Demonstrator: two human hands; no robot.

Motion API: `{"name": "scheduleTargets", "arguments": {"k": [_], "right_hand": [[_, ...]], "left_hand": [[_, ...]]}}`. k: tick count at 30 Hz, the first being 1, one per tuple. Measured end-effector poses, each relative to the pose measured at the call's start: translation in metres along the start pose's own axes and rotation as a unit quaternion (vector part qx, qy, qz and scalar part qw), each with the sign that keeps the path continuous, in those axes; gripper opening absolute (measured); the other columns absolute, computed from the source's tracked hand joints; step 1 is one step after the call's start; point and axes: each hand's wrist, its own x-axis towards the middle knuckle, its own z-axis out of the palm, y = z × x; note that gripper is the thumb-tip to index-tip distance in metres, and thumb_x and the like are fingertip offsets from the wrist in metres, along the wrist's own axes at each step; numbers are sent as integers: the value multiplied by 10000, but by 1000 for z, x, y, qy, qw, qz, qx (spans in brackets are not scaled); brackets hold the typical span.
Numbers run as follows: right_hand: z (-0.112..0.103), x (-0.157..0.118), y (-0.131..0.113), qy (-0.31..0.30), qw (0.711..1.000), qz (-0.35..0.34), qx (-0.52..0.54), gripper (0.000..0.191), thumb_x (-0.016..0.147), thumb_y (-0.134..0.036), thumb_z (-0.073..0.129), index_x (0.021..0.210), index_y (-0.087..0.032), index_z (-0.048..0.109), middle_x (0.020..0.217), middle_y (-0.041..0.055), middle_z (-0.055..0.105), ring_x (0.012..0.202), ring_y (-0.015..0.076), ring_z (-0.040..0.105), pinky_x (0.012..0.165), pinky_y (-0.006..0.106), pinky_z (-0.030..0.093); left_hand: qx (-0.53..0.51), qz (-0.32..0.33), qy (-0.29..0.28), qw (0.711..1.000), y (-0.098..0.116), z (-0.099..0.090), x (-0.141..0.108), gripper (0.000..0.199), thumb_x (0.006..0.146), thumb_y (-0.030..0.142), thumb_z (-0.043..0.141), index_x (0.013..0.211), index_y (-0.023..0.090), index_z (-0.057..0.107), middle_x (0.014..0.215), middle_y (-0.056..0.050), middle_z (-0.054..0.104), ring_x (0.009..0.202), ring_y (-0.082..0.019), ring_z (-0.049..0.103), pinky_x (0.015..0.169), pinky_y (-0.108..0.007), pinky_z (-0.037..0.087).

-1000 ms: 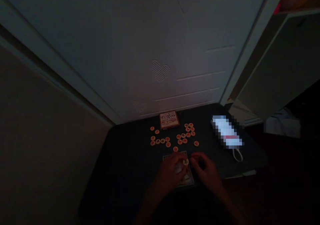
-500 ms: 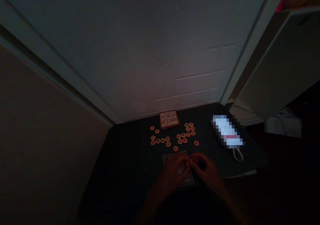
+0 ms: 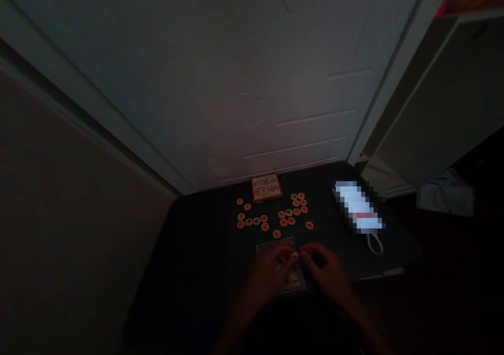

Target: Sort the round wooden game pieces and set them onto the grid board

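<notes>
while the l. hand (image 3: 271, 268) has its thumb + fingers clamped on a small round disc (image 3: 295, 257), the r. hand (image 3: 325, 268) is just to the disc's r., fingertips bunched close; can't tell if they touch it or meet each other. disc is at the l. hand's fingertips, above the shallow tray (image 3: 303, 282), approx. over its r. side. l. hand + wrist block much of the tray, so most contents are hidden. just past the tray's far edge: one loose disc (image 3: 276, 234), w/ another (image 3: 310, 225) further r. beyond them, 2 loose groups, l. group (image 3: 256, 221) & r. group (image 3: 296, 211), lie flat on the dark tabletop (image 3: 205, 244). printed box (image 3: 266, 187) sits behind, near the white panel (image 3: 189, 108). blurred-out bright item (image 3: 356, 208) w/ a pale loop (image 3: 375, 243) is well apart, far r.
</notes>
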Motion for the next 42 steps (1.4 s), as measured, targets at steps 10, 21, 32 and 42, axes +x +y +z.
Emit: {"name": "scheduleTargets", "arguments": {"k": [10,21,32,42], "right_hand": [[0,0,3,6,1000,1,-19,307,950,-472,572,990,-207,723,892,57,762,832,218,703,768,308,544],[0,0,0,6,1000,-4,-25,312,951,-479,567,999,-213,723,896,56,766,825,224,708,764,316,550],[0,1,1,6,1000,6,-29,300,947,-472,575,987,-218,730,910,50,766,849,222,706,784,311,541],[0,0,-7,6,999,-6,-36,278,951,-453,571,979,-227,730,896,49,769,839,222,709,765,307,548]], "left_hand": [[26,-45,-95,994,0,-8,-19,162,891,312,648,1024,261,725,1053,-15,767,997,-204,691,926,-317,514],[128,14,-73,989,-7,-1,-21,102,882,290,675,957,273,742,1011,-12,762,1024,-231,659,947,-376,485],[173,23,-63,983,-6,0,-22,115,879,281,674,968,262,744,1055,-35,748,1062,-249,642,993,-406,468],[174,50,-78,980,-2,0,-20,119,894,244,657,960,271,751,1022,-20,767,1034,-249,662,987,-417,460]]}}
